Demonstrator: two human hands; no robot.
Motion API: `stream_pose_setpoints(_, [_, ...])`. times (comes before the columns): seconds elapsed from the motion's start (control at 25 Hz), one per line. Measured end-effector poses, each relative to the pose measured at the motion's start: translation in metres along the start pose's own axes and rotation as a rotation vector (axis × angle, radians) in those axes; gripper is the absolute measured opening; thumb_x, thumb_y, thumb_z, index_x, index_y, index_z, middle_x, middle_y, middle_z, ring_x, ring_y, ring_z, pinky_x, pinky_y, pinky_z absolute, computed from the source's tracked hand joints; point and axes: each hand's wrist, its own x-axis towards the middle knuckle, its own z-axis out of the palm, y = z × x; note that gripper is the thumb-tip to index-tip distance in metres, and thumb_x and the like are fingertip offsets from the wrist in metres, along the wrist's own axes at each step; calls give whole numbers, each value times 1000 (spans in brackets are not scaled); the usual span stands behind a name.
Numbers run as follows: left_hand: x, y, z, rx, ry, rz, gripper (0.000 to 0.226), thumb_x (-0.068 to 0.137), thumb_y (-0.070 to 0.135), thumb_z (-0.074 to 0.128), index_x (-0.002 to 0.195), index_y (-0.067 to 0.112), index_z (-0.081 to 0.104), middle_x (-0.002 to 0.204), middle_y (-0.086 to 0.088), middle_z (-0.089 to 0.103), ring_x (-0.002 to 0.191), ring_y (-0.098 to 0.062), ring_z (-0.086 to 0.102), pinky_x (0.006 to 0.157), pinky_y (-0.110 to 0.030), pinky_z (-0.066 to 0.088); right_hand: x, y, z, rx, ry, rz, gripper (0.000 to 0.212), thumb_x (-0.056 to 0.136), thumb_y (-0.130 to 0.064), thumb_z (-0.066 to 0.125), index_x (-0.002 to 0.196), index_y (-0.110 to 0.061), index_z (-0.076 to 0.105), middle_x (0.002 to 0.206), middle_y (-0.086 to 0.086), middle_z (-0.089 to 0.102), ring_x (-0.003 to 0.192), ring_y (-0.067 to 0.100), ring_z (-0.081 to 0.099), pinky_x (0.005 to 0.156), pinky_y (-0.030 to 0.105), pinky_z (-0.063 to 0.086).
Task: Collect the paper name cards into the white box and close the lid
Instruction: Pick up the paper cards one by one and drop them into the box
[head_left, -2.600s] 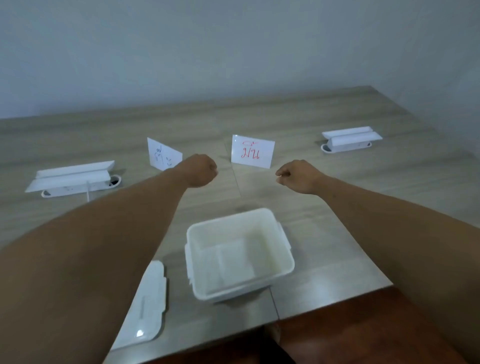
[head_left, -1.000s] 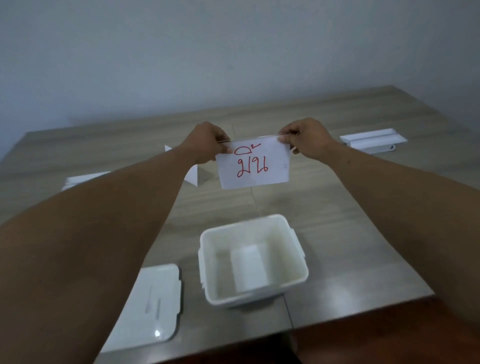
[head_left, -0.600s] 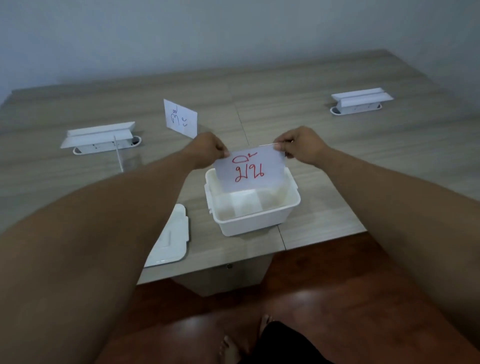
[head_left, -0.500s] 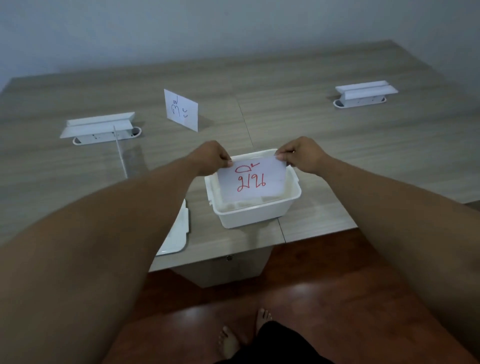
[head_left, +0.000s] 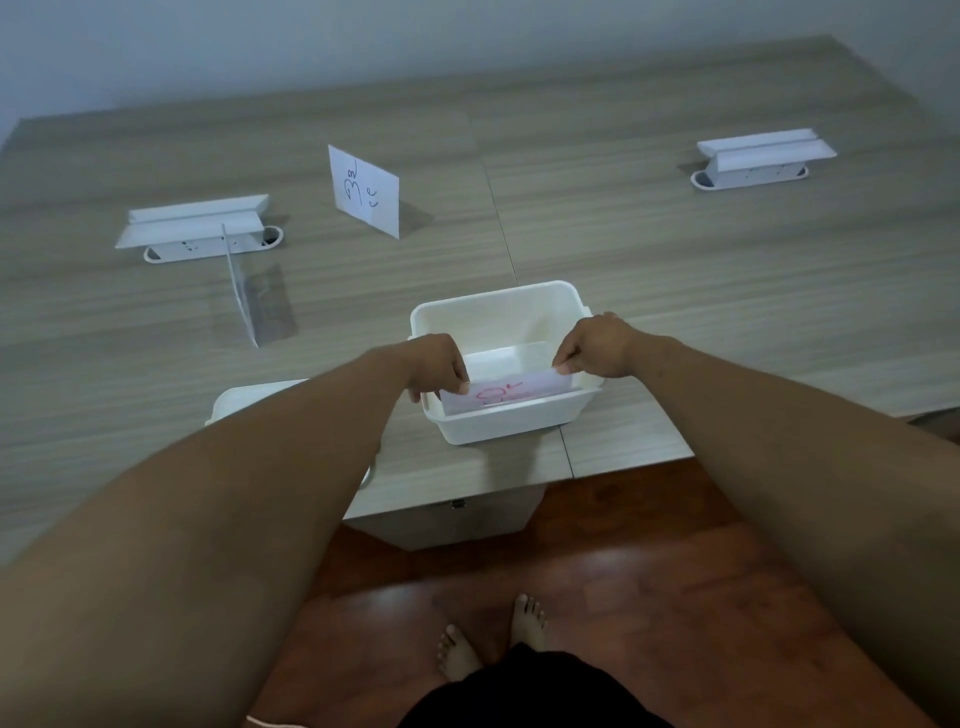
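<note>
A white box (head_left: 514, 422) stands open near the table's front edge. Inside it, against the near wall, is a paper name card with red writing (head_left: 506, 395). My left hand (head_left: 439, 366) pinches the card's top left corner and my right hand (head_left: 595, 345) pinches its top right corner. Only the card's upper part shows above the box rim. A second name card with dark writing (head_left: 366, 191) stands upright on the table behind the box, to the left. The white lid (head_left: 244, 397) lies left of the box, mostly hidden by my left forearm.
Two white socket units sit on the wooden table (head_left: 675, 270), one at the left (head_left: 200, 228) and one at the far right (head_left: 758, 158). A clear acrylic card stand (head_left: 241, 288) stands left of the box. Below the table edge are a reddish floor and bare feet.
Both hands lifted the red-lettered card from the table, carried it toward me and lowered it into the box. The view has tilted downward.
</note>
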Motion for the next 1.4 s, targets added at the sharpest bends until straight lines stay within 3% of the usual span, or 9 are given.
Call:
stream_pose_setpoints(0.08, [0,-2,0,1,-90,-15,30,86,18,68,113,7,72,109,-12,73,82,-17,67,40,-23,52,1,-4,0,-61,-64,-8,20,83,-36,68,98,-26,76,114,-11,72,117,15,57,116,45,21])
stream_pose_setpoints(0.16, [2,-3,-7,-69,-72,-4,28,84,16,68,111,10,73,108,-10,74,81,-13,67,44,-24,51,1,-7,-10,-46,-78,2,28,83,-41,65,100,-22,76,115,-7,71,114,18,59,109,41,36])
stream_pose_setpoints(0.32, [-3,-26,-60,-227,271,48,26,86,23,67,108,12,75,106,-7,73,84,-20,64,65,-29,56,25,-28,-57,-11,44,-23,28,85,-34,64,99,-14,77,114,1,72,110,21,62,97,35,49])
stream_pose_setpoints(0.44, [-15,-66,-111,-85,414,-6,26,87,26,65,108,15,75,116,-3,72,108,-21,65,95,-29,47,53,-65,-85,-23,146,-72,21,83,-21,60,92,-14,77,105,1,75,103,19,64,91,30,51])
stream_pose_setpoints(0.52, [-22,-103,-146,-30,480,-53,26,87,26,64,108,17,75,119,-2,72,115,-22,62,104,-31,43,75,-98,-95,-25,188,-108,21,83,-17,58,89,-12,77,103,1,75,100,18,65,89,30,51])
stream_pose_setpoints(0.88, [-15,-300,-258,433,499,-212,54,88,12,55,138,32,50,145,-4,45,134,-27,46,103,-44,42,187,-290,-54,140,183,-166,27,85,-22,59,107,-12,71,119,1,67,114,20,58,100,33,46])
stream_pose_setpoints(1.12, [35,-370,-255,435,424,-115,71,86,-2,49,148,31,35,151,-7,37,132,-31,46,100,-49,46,248,-364,11,260,99,-79,39,82,-38,64,111,-13,68,117,2,67,109,21,60,96,39,49])
stream_pose_setpoints(1.28, [71,-394,-236,443,410,-29,77,88,-3,49,151,34,25,161,-3,21,137,-30,39,94,-47,49,277,-387,38,385,96,21,37,74,-51,66,90,-18,68,95,-4,67,89,18,64,80,37,54])
stream_pose_setpoints(1.4, [88,-396,-229,420,493,10,65,88,4,59,144,29,38,163,0,16,139,-27,36,93,-47,48,289,-400,53,407,114,35,31,80,-42,62,57,-24,50,74,-2,60,70,20,59,54,27,41])
